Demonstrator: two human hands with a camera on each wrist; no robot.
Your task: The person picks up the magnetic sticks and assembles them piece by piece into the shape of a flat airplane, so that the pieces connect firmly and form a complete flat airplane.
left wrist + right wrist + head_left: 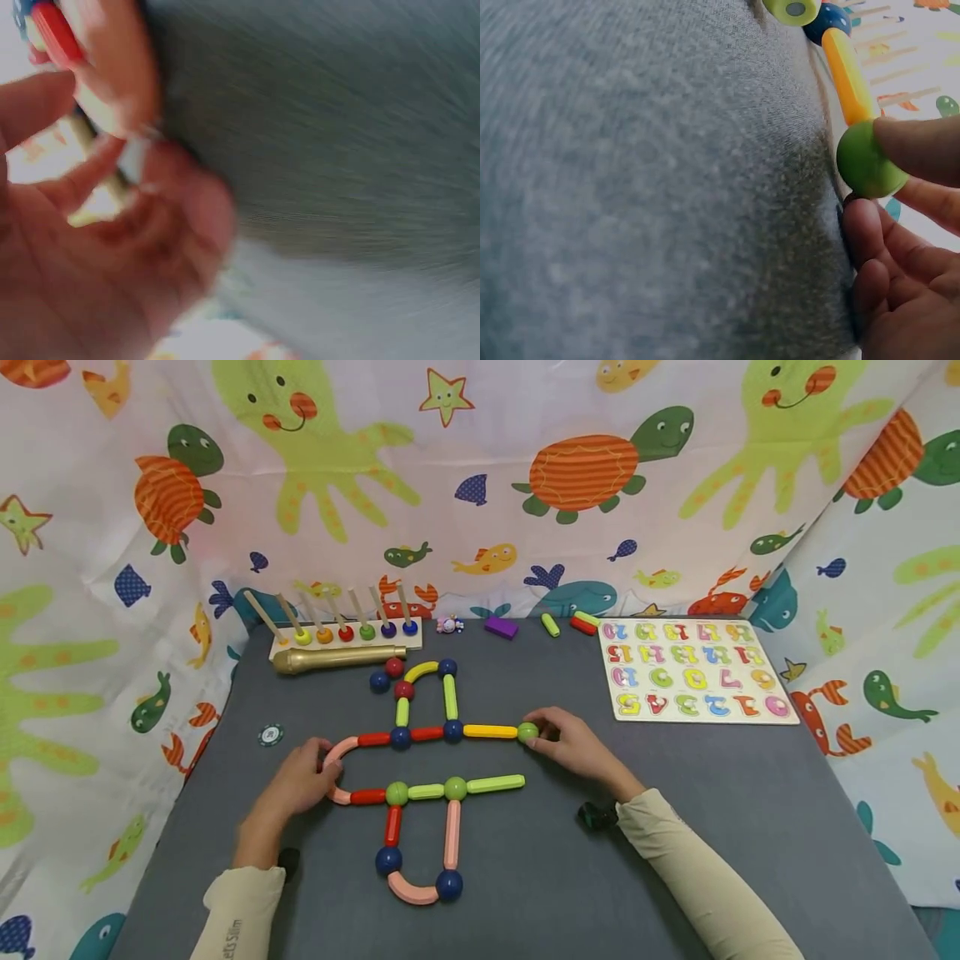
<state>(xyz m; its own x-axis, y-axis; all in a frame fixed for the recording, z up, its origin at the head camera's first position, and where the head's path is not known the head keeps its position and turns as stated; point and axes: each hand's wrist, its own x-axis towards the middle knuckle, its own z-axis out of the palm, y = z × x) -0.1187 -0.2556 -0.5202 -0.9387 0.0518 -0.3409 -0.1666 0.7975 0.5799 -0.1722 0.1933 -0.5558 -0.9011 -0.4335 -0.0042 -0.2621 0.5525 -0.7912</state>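
Note:
A figure of magnetic rods and balls lies on the dark grey table [540,877]. My right hand [573,745] pinches a green ball [868,159] at the right end of its upper row, joined to a yellow rod [490,732]. At the figure's left end, my left hand [298,779] holds a curved pink rod [343,750] between thumb and fingers; the left wrist view is blurred there. A second curved pink piece [340,796] continues to the lower row, which ends in a light green rod [496,784]. Below hang two navy balls joined by a pink arc [412,890].
Behind the figure stand a peg stacker [345,635], a gold microphone-shaped toy [337,659], a loose navy ball [379,682] and a red ball [393,667]. A number board [699,671] lies at right, near a purple block [501,627]. A poker chip [271,735] is at left.

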